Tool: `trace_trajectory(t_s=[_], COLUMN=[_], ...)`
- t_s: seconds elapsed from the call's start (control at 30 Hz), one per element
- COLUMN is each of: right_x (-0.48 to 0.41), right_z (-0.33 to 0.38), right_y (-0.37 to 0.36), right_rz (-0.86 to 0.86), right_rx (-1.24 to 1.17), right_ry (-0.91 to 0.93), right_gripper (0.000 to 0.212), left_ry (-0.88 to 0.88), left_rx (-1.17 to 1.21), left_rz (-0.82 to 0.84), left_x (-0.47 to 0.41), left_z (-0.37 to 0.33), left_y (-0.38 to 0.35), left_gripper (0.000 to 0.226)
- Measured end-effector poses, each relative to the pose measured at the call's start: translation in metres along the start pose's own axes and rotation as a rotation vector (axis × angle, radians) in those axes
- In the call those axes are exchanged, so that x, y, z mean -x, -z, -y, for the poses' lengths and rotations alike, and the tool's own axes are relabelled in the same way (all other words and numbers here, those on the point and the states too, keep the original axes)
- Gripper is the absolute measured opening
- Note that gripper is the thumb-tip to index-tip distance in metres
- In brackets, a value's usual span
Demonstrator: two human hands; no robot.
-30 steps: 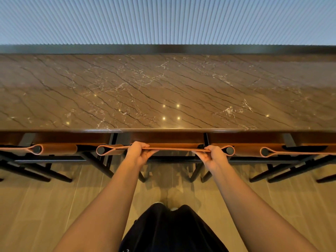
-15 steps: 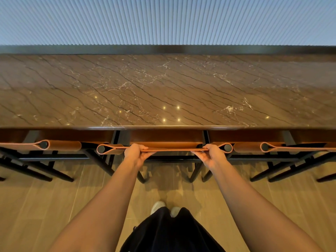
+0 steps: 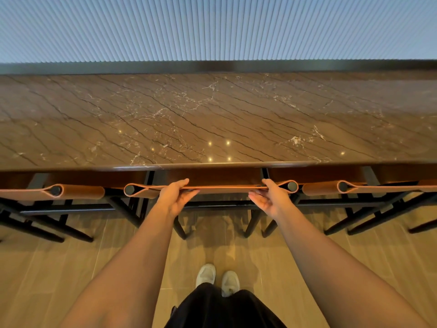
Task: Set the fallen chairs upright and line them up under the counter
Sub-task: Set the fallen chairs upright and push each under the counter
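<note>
Middle tan leather-backed black-framed chair (image 3: 212,187) upright, tucked under brown marble counter (image 3: 212,119). Left hand (image 3: 176,196), right hand (image 3: 269,197) open, fingers touching backrest. Judged final step; next: release, check row alignment.

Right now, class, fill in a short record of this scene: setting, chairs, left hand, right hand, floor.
setting: marble counter below a ribbed wall
chairs: three upright in a row, seats tucked under the counter; middle chair in front of the person
left hand: left hand open, fingers loosening on the middle chair's backrest
right hand: right hand open, at the same backrest
floor: wood-look planks; two white shoes
</note>
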State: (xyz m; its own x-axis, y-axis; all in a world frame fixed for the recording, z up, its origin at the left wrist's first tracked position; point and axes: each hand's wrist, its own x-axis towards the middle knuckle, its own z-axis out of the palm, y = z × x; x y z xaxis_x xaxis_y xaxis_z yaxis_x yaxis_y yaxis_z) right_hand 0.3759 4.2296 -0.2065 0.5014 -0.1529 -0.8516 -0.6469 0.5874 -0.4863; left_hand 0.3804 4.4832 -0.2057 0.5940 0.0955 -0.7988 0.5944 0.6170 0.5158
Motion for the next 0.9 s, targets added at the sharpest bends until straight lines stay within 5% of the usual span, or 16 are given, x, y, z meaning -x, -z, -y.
trace_trajectory(t_s=[0.3, 0.7, 0.9], right_x=[0.036, 0.113, 0.154], right_z=[-0.020, -0.100, -0.124], right_y=[0.026, 0.098, 0.139], right_rz=[0.203, 0.206, 0.063], right_rx=[0.145, 0.017, 0.054], right_ry=[0.059, 0.266, 0.398], right_gripper=[0.048, 0.038, 0.035], left_ry=[-0.085, -0.143, -0.151], left_rx=[-0.025, -0.189, -0.366], left_rz=[0.134, 0.410, 0.471], left_x=[0.040, 0.118, 0.142], left_z=[0.017, 0.052, 0.083], left_y=[0.029, 0.058, 0.051], left_gripper=[0.028, 0.035, 0.029])
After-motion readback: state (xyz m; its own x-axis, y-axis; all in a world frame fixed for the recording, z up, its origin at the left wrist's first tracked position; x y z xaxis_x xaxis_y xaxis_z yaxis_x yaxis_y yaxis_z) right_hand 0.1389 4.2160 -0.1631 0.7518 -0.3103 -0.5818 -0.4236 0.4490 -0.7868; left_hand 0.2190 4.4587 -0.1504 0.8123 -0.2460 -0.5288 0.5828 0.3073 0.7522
